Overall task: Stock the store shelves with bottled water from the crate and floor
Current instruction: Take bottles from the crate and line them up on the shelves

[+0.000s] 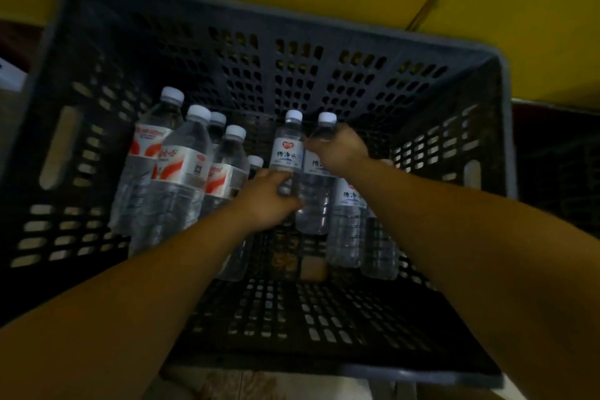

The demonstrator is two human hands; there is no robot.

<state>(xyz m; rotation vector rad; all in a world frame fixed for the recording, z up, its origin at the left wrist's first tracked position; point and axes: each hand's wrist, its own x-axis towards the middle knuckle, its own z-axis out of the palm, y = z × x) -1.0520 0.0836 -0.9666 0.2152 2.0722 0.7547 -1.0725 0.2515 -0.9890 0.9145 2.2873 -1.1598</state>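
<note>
Two bottles [287,153] — gripped in both hands [268,201].

Inside the dark crate [97,52], left hand [266,198] and right hand [337,153] each grip a water bottle.

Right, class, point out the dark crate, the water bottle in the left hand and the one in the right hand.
dark crate [181,75]: head view, far perforated wall.
left water bottle [287,154], gripped by left hand [269,201]: head view, white label.
right water bottle [327,118], gripped by right hand [339,154]: head view, white cap.
</note>
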